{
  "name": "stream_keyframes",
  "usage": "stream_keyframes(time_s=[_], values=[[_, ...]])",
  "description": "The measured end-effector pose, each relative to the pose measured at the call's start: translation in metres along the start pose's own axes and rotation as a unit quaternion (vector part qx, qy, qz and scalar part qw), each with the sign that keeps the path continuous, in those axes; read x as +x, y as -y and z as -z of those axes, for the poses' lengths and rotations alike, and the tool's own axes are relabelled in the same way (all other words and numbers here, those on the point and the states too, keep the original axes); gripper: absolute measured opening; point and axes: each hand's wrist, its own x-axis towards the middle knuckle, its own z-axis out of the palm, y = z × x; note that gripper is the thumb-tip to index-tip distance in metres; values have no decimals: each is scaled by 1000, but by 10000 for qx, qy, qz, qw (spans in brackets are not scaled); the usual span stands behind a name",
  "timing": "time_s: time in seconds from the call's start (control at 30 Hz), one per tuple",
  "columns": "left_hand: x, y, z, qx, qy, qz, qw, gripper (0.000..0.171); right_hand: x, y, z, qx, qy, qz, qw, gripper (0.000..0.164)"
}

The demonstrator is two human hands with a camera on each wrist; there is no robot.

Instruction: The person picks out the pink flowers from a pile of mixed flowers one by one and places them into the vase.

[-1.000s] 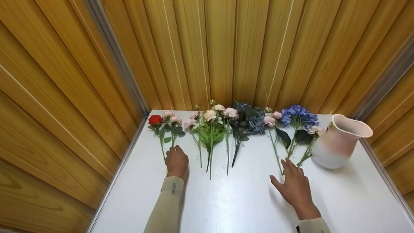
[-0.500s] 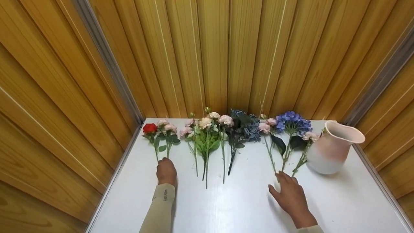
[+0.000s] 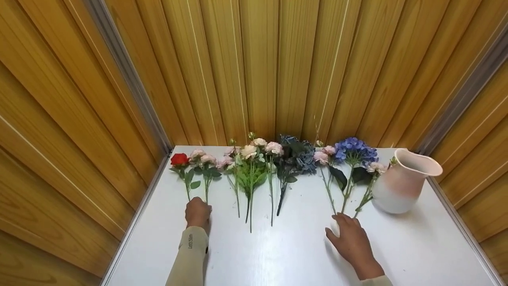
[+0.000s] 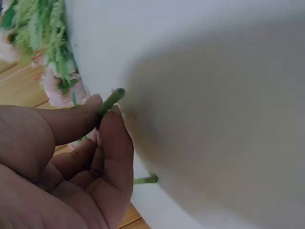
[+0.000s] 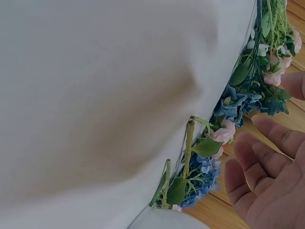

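On the left, my left hand [image 3: 197, 214] pinches a green flower stem [image 4: 110, 101] near its cut end between thumb and index finger. A second stem [image 4: 147, 180] pokes out below it in the left wrist view. A red rose [image 3: 179, 159] and pale pink flowers [image 3: 208, 159] lie beyond this hand; I cannot tell which one the pinched stem belongs to. My right hand [image 3: 353, 240] has its fingers spread and holds nothing. Its fingertips are close to the stem ends of a violet-blue hydrangea [image 3: 355, 150] and light pink flowers [image 3: 321, 157].
Green foliage [image 3: 252, 176] with pale blooms and a dusty-blue flower bunch [image 3: 305, 159] lie mid-row. A pink-and-white vase [image 3: 399, 194] stands at the right beside another pale flower [image 3: 376, 167]. Wood-panelled walls [image 3: 258, 71] enclose the white table [image 3: 274, 258].
My left hand has shifted left, from the pink flowers' stem toward the rose's stem. My right hand has drawn back slightly. The head view has tilted a little; the flowers and vase keep their places.
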Motion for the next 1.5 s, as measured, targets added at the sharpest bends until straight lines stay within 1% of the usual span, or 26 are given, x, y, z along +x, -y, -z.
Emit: stream_keyframes(time_s=[0.03, 0.07, 0.17, 0.23, 0.33, 0.4, 0.43, 0.47, 0.57, 0.7, 0.83, 0.9, 0.97, 1.1, 1.13, 1.17, 1.2, 1.27, 1.37, 1.43, 1.5], values=[[-10, -6, 6, -136, 17, 50, 9999, 21, 0, 1, 0, 3, 7, 3, 10000, 52], [-16, -9, 9, -275, -7, 65, 9996, 21, 0, 2, 0, 7, 10, 7, 10000, 52], [-28, -14, 14, -568, -138, -63, 9983, 20, 1, 4, 2, 36, 2, 27, 10000, 52], [-33, -18, 14, -760, -293, -230, 9964, 18, 2, 7, 4, 67, -26, 51, 10000, 52], [-44, -27, 14, -1163, -385, -537, 9910, 16, 6, 13, 8, 120, -54, 93, 9999, 52], [-55, -38, 13, -1473, -374, -761, 9854, 14, 9, 19, 11, 165, -75, 106, 9998, 52], [-62, -44, 11, -1634, -318, -856, 9823, 13, 10, 23, 13, 189, -85, 112, 9997, 52], [-68, -50, 9, -1794, -249, -953, 9788, 12, 12, 27, 15, 227, -95, 110, 9996, 52], [-89, -71, -1, -2063, -10, -1236, 9706, 11, 18, 41, 21, 416, -118, 94, 9990, 52], [-117, -96, -17, -2237, 355, -1604, 9607, 8, 26, 60, 30, 912, -36, 104, 9958, 49], [-140, -116, -34, -2564, 784, -1864, 9452, 6, 31, 77, 36, 1574, 79, 91, 9875, 44], [-149, -123, -43, -2655, 969, -1940, 9394, 6, 33, 83, 39, 1881, 94, 45, 9821, 42], [-156, -128, -52, -2581, 1033, -2088, 9376, 6, 34, 87, 40, 2089, 76, 9, 9779, 41], [-168, -135, -66, -2116, 929, -2426, 9422, 5, 37, 90, 41, 2415, 46, -94, 9703, 41], [-171, -136, -68, -2028, 908, -2512, 9421, 5, 37, 91, 41, 2510, 64, -149, 9679, 42], [-174, -136, -70, -1960, 905, -2580, 9417, 4, 37, 91, 40, 2679, 121, -219, 9631, 43], [-176, -137, -71, -1913, 919, -2628, 9412, 4, 37, 90, 40, 2907, 190, -305, 9561, 44], [-180, -137, -73, -1894, 959, -2684, 9396, 5, 37, 89, 40, 3376, 341, -459, 9395, 47], [-184, -137, -76, -1936, 1052, -2741, 9361, 5, 37, 87, 40, 4044, 505, -679, 9106, 51], [-186, -137, -79, -1949, 1103, -2788, 9339, 6, 37, 87, 39, 4284, 481, -782, 8989, 51], [-188, -138, -81, -1928, 1195, -2788, 9332, 7, 37, 87, 39, 4423, 408, -886, 8916, 50]])
